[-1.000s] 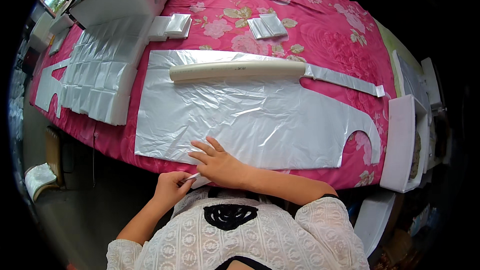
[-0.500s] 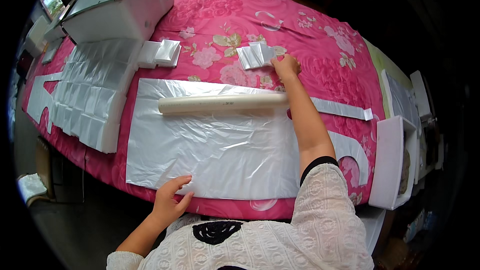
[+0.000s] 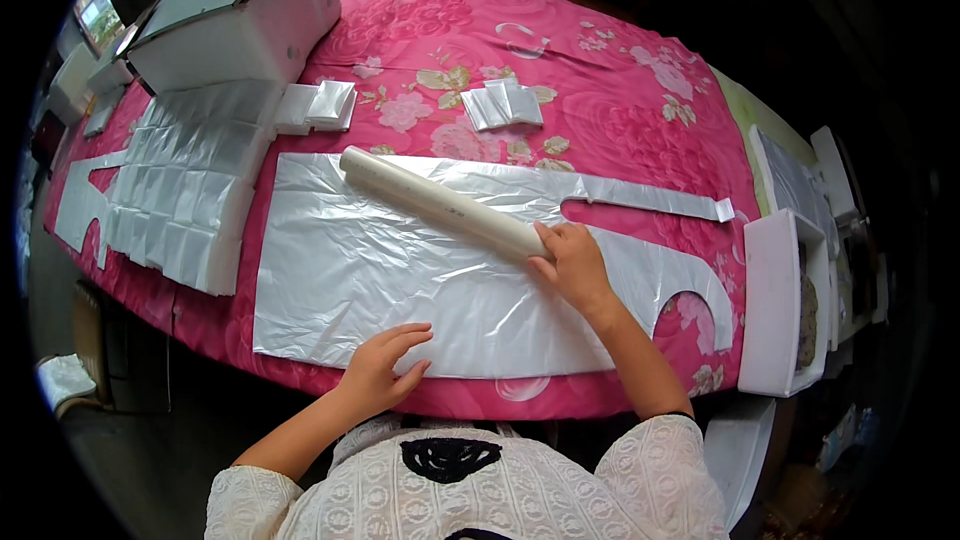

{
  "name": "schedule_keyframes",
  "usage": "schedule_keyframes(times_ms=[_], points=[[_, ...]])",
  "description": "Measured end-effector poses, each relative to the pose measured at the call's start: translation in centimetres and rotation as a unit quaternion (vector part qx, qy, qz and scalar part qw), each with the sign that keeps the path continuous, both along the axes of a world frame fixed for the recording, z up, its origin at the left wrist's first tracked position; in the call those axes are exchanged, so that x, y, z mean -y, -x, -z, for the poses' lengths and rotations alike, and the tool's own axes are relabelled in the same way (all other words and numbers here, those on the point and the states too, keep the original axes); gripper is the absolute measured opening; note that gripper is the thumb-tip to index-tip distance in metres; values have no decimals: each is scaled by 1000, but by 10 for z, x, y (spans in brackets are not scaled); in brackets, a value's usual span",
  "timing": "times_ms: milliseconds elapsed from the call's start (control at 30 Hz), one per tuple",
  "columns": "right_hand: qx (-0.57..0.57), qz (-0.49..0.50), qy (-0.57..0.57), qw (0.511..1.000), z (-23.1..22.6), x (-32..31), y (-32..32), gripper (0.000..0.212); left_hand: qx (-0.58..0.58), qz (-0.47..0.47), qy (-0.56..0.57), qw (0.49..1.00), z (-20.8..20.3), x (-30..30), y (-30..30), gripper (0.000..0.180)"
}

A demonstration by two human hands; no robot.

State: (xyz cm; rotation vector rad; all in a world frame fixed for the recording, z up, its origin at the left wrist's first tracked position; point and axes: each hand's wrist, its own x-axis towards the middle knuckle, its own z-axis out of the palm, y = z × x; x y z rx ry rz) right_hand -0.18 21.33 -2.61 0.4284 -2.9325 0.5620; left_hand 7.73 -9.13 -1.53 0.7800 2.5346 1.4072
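A large white plastic bag (image 3: 400, 280) lies flat in front of me, its two cut handle strips pointing right. Across it, slantwise, rests a cream plastic pipe (image 3: 440, 200); its far end points up and left. My right hand (image 3: 572, 262) grips the near right end of this pipe, thumb and fingers around it. Over the bag's front edge, my left hand (image 3: 385, 370) is open with fingers stretched and nothing in it. Beyond the bag lies a small stack of folded white plastic bags (image 3: 502, 105), apart from both hands.
A pink flowered cloth (image 3: 620, 140) covers the table. At left, rows of folded bags (image 3: 175, 190) overlap beside a white foam box (image 3: 240, 35), with another small folded stack (image 3: 328, 105) nearby. A white foam container (image 3: 775, 310) stands at the right edge.
My right hand has left the small folded stack, come back toward me and taken the pipe's right end. The pipe has swung from level to slanting. My left hand has shifted slightly right.
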Motion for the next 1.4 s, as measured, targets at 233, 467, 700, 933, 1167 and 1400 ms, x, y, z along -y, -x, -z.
schedule_keyframes(times_ms=[233, 467, 700, 933, 1167, 1400], points=[[70, 19, 74, 995, -7, 29, -42, 47, -77, 8, -35, 996, -22, -11, 49, 37], [-3, 161, 286, 945, 25, -25, 122, 41, 359, -170, -379, 836, -38, -67, 230, 36], [8, 232, 262, 937, 62, -40, 246, 50, 425, -302, -314, 794, 20, -148, 309, 54], [54, 116, 378, 917, 67, -1, 250, 58, 367, -291, -201, 860, 34, -174, 336, 41], [38, 14, 538, 842, 37, 3, 224, 75, -3, -153, -176, 972, 50, -172, 326, 34], [25, -30, 499, 866, 36, -10, 176, 81, -88, -22, -59, 994, 44, -154, 297, 77]])
